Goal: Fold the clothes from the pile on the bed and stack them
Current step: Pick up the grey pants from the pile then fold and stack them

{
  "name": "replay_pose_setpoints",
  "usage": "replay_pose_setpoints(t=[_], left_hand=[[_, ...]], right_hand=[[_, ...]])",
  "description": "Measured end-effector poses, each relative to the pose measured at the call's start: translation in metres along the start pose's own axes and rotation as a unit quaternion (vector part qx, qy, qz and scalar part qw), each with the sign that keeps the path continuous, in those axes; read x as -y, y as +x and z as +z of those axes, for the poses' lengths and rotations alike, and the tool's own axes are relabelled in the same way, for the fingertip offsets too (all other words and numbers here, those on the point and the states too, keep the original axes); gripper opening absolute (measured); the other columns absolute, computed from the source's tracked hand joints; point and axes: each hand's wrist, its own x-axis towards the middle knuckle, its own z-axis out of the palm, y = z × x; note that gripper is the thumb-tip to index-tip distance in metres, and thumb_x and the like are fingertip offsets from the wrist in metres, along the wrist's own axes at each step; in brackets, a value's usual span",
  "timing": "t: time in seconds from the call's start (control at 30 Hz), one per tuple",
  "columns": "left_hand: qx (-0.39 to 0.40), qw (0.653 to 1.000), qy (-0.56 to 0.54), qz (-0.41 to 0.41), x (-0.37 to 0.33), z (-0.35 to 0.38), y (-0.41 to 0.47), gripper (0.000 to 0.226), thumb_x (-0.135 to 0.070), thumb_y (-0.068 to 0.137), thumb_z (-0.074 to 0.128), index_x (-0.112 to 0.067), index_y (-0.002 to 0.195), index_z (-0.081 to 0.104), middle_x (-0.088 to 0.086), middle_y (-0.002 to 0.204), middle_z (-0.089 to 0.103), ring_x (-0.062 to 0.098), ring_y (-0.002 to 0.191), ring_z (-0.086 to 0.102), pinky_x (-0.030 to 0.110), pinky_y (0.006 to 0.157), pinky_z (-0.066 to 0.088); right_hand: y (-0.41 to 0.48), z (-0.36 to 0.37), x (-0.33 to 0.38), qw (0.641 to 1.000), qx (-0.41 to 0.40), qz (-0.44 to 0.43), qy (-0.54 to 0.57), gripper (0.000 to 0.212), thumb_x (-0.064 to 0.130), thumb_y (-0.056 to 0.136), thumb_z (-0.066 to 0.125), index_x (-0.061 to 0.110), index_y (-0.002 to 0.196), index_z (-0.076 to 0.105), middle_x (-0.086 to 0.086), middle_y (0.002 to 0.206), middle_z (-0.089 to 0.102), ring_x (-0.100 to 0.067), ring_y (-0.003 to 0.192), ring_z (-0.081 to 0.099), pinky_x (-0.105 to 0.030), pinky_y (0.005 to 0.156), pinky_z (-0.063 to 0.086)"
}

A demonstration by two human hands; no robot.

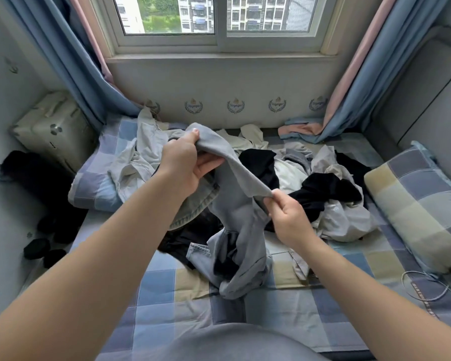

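Left hand (185, 166): fingers pinch grey garment (234, 212), raised.
Right hand (288, 217): fingers pinch its edge.
Pile (331, 188): just behind, on checked bed (161, 295).

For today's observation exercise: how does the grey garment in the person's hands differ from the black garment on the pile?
The grey garment is lifted and stretched between the left hand and right hand; the black garment lies crumpled on the pile, held by neither hand. The grey garment is pale; the black garment is dark. Both are unfolded.
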Motion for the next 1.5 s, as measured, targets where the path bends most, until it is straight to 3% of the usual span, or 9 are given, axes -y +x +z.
replay_pose_setpoints(t=[0.2,0.33,0.47,0.67,0.83,1.0,1.2,1.37,1.5], left_hand=[[0.007,0.979,0.202,-0.027,0.02,-0.022,0.008,0.031,-0.027,0.105,0.051,-0.007,0.128,0.055,0.01,0.119,0.068,0.027,0.089,0.075,0.039,0.064,0.062],[0.042,0.924,0.372,0.079,0.039,-0.029,0.009,0.05,-0.044,0.09,0.07,-0.021,0.131,0.053,0.003,0.136,0.055,0.021,0.122,0.057,0.037,0.097,0.052],[0.305,0.814,0.444,0.219,0.053,-0.028,0.005,0.056,-0.034,0.082,0.076,-0.025,0.135,0.058,-0.002,0.149,0.047,0.01,0.141,0.04,0.034,0.118,0.03],[0.347,0.87,0.336,0.097,0.064,-0.018,-0.015,0.021,-0.021,0.101,0.055,-0.009,0.084,0.061,0.005,0.073,0.048,0.01,0.065,0.043,0.025,0.06,0.035],[0.232,0.949,0.206,0.062,0.047,0.0,-0.029,0.037,-0.025,0.106,0.049,-0.012,0.075,0.064,0.005,0.068,0.062,0.017,0.063,0.058,0.03,0.062,0.048],[0.204,0.951,0.222,0.059,0.038,0.008,-0.038,0.038,-0.033,0.105,0.05,-0.01,0.078,0.064,0.008,0.07,0.065,0.022,0.066,0.062,0.032,0.067,0.051],[0.094,0.972,0.207,0.062,0.037,-0.004,-0.021,0.036,-0.039,0.103,0.053,-0.008,0.088,0.062,0.013,0.078,0.06,0.025,0.073,0.058,0.039,0.073,0.052],[0.034,0.875,0.412,0.253,0.033,-0.027,-0.002,0.043,-0.041,0.103,0.052,-0.002,0.087,0.059,0.004,0.077,0.057,0.014,0.073,0.052,0.033,0.07,0.044],[0.292,0.817,0.45,0.214,0.047,-0.019,-0.02,0.029,-0.037,0.089,0.073,-0.018,0.111,0.068,-0.005,0.103,0.072,0.001,0.097,0.066,0.017,0.087,0.05]], right_hand=[[-0.003,-0.024,0.031,0.995,-0.013,-0.047,0.084,0.028,0.018,0.107,0.047,0.001,0.088,0.058,-0.008,0.076,0.054,-0.017,0.072,0.051,-0.034,0.067,0.044],[0.003,-0.04,0.059,0.993,0.0,-0.059,0.104,0.029,0.02,0.106,0.05,0.0,0.089,0.063,-0.01,0.08,0.06,-0.019,0.075,0.056,-0.037,0.073,0.047],[0.008,-0.049,0.082,0.989,0.073,-0.052,0.119,0.027,0.025,0.1,0.058,0.011,0.08,0.069,-0.005,0.076,0.063,-0.017,0.074,0.056,-0.033,0.071,0.046],[0.015,-0.068,0.081,0.977,0.123,0.005,0.173,0.02,0.024,0.094,0.065,0.016,0.076,0.071,0.001,0.071,0.066,-0.008,0.065,0.06,-0.02,0.061,0.05],[0.002,-0.07,0.052,0.969,0.244,0.032,0.033,0.018,0.011,0.083,0.079,0.016,0.096,0.068,-0.003,0.089,0.07,-0.011,0.078,0.064,-0.026,0.072,0.053],[-0.008,-0.04,-0.003,0.982,0.127,0.056,-0.128,0.015,0.032,0.069,0.061,0.021,0.077,0.066,0.015,0.063,0.056,-0.002,0.056,0.045,-0.027,0.063,0.041],[-0.012,-0.033,-0.011,0.99,0.12,0.067,-0.037,0.037,0.038,0.077,0.054,0.006,0.092,0.067,-0.014,0.081,0.066,-0.015,0.076,0.056,-0.048,0.075,0.051],[-0.019,-0.037,0.018,0.981,0.071,0.08,0.162,0.027,0.022,0.097,0.054,-0.001,0.103,0.066,-0.015,0.093,0.071,-0.025,0.088,0.067,-0.043,0.08,0.054],[-0.013,-0.044,0.056,0.961,0.099,0.058,0.251,0.033,0.021,0.106,0.045,-0.001,0.113,0.068,-0.025,0.105,0.071,-0.029,0.092,0.068,-0.04,0.085,0.056]])
